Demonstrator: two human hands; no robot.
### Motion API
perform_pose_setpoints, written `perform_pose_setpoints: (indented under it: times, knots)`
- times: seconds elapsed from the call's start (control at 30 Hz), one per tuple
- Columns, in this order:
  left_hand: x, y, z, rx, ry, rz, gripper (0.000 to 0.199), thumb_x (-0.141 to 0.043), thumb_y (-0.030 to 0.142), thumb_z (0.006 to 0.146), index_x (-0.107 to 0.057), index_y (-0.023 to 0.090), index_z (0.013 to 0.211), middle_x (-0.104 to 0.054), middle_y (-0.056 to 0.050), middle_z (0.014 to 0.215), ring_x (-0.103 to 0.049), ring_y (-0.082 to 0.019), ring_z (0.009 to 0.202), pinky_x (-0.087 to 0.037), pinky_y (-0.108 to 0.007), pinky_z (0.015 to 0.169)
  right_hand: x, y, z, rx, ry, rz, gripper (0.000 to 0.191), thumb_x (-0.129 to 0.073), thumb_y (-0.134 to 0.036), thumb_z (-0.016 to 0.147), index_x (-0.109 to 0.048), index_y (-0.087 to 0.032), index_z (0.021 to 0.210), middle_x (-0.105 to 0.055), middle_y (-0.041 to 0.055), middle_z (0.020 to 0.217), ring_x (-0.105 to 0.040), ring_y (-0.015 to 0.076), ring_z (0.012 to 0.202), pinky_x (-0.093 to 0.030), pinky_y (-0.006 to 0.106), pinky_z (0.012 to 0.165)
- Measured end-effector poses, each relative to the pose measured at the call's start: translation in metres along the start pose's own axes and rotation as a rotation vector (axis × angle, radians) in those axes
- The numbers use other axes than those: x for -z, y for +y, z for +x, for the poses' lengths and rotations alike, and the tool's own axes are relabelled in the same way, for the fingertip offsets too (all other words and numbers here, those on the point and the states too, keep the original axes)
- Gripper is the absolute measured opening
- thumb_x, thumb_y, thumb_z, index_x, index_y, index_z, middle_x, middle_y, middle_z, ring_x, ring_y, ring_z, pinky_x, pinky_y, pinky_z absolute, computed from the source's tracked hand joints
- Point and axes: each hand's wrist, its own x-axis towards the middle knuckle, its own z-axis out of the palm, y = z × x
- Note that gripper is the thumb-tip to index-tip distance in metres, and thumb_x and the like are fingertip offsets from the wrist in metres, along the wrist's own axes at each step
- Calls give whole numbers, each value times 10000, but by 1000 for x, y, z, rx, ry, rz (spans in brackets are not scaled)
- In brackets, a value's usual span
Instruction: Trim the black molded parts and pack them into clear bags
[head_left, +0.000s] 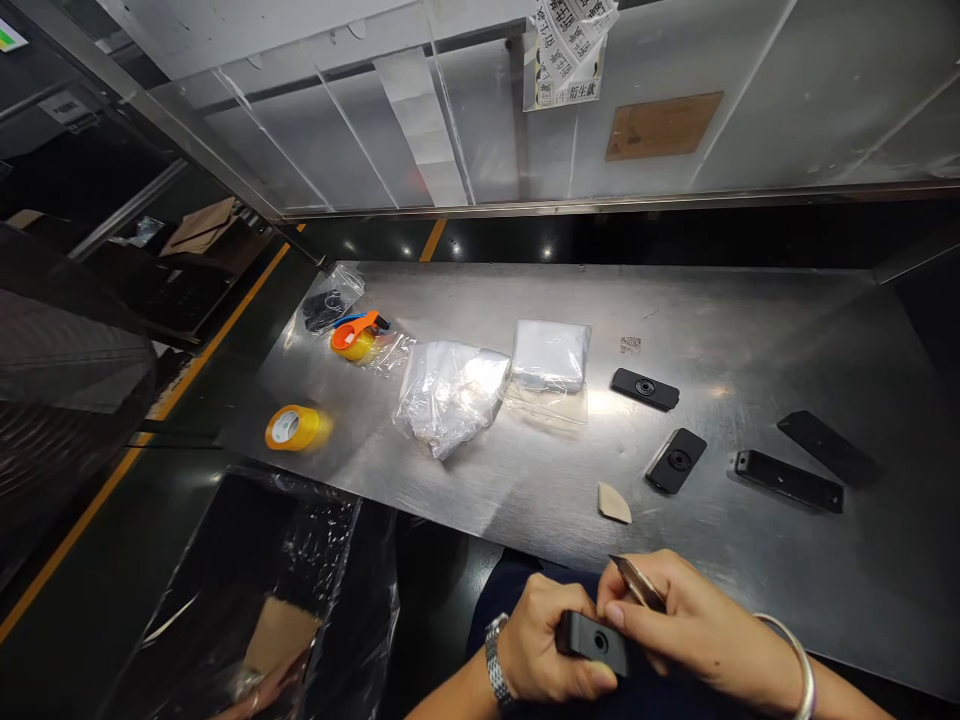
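My left hand (544, 640), with a metal watch on the wrist, is closed around a small black rectangular part (596, 642) that has a round hole in its face. Close against it, my right hand (682, 625) pinches a slim knife-like tool (637, 582) with a dark pointed tip and a brownish metallic body. Both hands are held low, in front of the table's near edge. On the table beyond them lie a beige wedge-shaped piece (614, 503) and two black plates with round centres, one nearer (676, 461) and one farther (645, 389).
Two long black parts (789, 482) lie right on the metal table (525, 490). Clear plastic bags (452, 392) occupy the middle. Left are a tape roll (294, 428) and an orange tape dispenser (360, 335). A black plastic bag (247, 570) hangs lower left. A translucent panel (487, 120) stands behind.
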Motion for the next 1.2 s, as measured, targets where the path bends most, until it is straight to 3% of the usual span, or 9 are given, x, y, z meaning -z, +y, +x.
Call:
perform_pose_setpoints:
  times: [0.07, 0.2, 0.3, 0.47, 0.67, 0.8, 0.9, 1.0, 1.2]
  knots:
    - [1, 2, 0, 10, -45, 26, 525, -592, 650, 635, -431, 161, 532, -302, 64, 423, -259, -24, 366, -216, -169, 355, 1, -2, 0, 72, 11, -62, 279, -584, -382, 779, -607, -106, 745, -410, -51, 542, -333, 41, 522, -255, 172, 485]
    - [1, 7, 1, 31, -140, 39, 486, -619, 617, 646, -536, 139, 620, -371, 42, 478, -335, -46, 410, -288, -182, 406, 1, -2, 3, 42, -22, -97, 344, -615, -451, 748, -640, -109, 763, -399, -54, 515, -321, 42, 500, -256, 174, 463]
    - [0, 9, 2, 28, -174, 44, 512, -634, 644, 613, -542, 140, 631, -451, 18, 527, -414, -71, 456, -343, -192, 454, 5, 8, 9, 50, 93, -129, 401, -626, -513, 709, -636, -115, 760, -439, -44, 512, -365, 52, 493, -292, 173, 457]
    - [1, 6, 2, 8, -155, 60, 555, -609, 691, 594, -554, 139, 579, -395, 37, 461, -364, -59, 411, -302, -187, 400, 13, 29, 24, 21, 321, -228, 446, -605, -555, 695, -620, -118, 784, -465, -39, 517, -390, 56, 475, -305, 173, 441]
    - [15, -1, -5, 46, -58, -17, 554, -590, 669, 636, -606, 116, 648, -555, -29, 475, -451, -74, 399, -377, -187, 423, 21, 41, 46, -18, 383, -304, 450, -470, -547, 795, -588, -117, 863, -475, -41, 539, -369, 52, 436, -290, 180, 415]
    - [24, -1, -8, 3, 63, -133, 501, -610, 612, 675, -600, 117, 747, -673, -100, 591, -601, -139, 523, -475, -224, 535, 34, 76, 74, -83, 516, -453, 340, -308, -355, 914, -513, -120, 1049, -533, -21, 667, -461, 74, 512, -392, 211, 508]
    - [31, 2, -8, -23, 97, -168, 460, -626, 567, 694, -601, 116, 785, -694, -113, 645, -630, -154, 583, -489, -233, 571, 40, 117, 97, -154, 653, -645, 227, -417, -292, 908, -531, -119, 1001, -575, 16, 818, -556, 112, 734, -459, 290, 714]
    - [38, 2, -9, -45, 111, -164, 450, -632, 552, 697, -606, 113, 793, -694, -113, 652, -629, -152, 583, -487, -230, 569, 38, 148, 115, -222, 752, -827, 241, -491, -314, 890, -546, -121, 1023, -580, 42, 952, -564, 142, 865, -464, 346, 802]
    - [57, 0, -12, -112, 100, -153, 440, -633, 541, 705, -610, 122, 836, -702, -106, 675, -651, -162, 610, -504, -237, 586, 31, 162, 132, -305, 867, -1062, 203, -518, -277, 878, -559, -129, 1012, -570, 40, 973, -555, 151, 903, -483, 329, 769]
